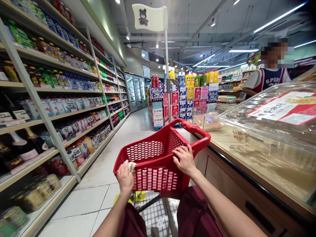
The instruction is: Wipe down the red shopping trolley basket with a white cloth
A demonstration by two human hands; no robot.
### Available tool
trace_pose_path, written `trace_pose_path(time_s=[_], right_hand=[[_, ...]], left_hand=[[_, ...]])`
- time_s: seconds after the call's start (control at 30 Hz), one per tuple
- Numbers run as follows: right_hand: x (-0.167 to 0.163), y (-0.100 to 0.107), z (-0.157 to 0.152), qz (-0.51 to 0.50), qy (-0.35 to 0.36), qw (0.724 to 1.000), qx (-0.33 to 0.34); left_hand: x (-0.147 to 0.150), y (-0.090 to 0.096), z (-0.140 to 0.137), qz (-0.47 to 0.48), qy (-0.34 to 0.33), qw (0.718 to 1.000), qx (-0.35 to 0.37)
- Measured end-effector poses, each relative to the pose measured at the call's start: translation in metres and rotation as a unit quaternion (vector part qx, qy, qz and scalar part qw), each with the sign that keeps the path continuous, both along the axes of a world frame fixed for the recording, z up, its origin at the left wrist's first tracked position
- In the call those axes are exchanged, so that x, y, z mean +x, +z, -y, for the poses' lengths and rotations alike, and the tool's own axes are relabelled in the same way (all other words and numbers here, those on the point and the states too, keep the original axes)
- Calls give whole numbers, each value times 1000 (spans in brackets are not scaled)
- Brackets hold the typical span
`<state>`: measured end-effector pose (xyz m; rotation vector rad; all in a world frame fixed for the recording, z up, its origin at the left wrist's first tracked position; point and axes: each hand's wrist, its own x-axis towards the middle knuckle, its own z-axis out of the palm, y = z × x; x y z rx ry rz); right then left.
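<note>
A red plastic shopping cart [153,168] with perforated basket walls stands before me, side-on, its handle at the upper right. My left hand [125,174] is closed on a crumpled whitish cloth [131,165], pressed against the basket's rim at the left end. Near the handle end, my right hand [184,159] grips the same rim, fingers curled over the top edge. Nothing shows inside the visible part of the basket. A pole rises from behind the cart to a cream flag [149,18] with a bear picture.
Drink shelves [71,110] line the left side. At the right is a wooden display counter [227,171] with clear food boxes [276,115]. Stacked drink cartons [175,105] stand ahead, fridges [135,89] beyond. A person [266,77] stands behind the counter. Tiled floor [98,187] runs between.
</note>
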<state>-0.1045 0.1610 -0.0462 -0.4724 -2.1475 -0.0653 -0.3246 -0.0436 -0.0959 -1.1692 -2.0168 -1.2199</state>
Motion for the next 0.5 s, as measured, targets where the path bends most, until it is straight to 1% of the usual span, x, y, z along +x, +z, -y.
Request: trace_pose_path(time_s=[0.03,0.07,0.13,0.2,0.23,0.27,0.3,0.37,0.43,0.47,0.5], right_hand=[[0,1,0,1,0,1000,-2],[1,1,1,2,1,1000,-4],[0,2,8,-3,8,1000,-16],[-6,-1,24,-9,41,999,-29],[-11,-3,34,-13,65,997,-36],[-18,-5,45,-14,91,995,-44],[-26,-8,56,-14,114,992,-51],[-44,-10,73,-12,142,988,-66],[-60,-7,82,-5,158,985,-73],[-67,-3,83,-2,163,984,-75],[-72,0,83,2,168,983,-75]], left_hand=[[9,-2,-12,3,1,1000,-1],[20,-3,-27,5,-13,1000,-8],[48,-3,-61,6,-60,998,-18],[69,3,-85,82,-112,990,3],[76,9,-91,146,-135,980,22],[81,16,-92,219,-161,961,43],[83,23,-90,292,-194,934,61],[82,39,-77,419,-282,859,84],[78,53,-60,509,-362,777,75],[75,59,-53,542,-386,745,59],[70,64,-46,565,-393,724,39]])
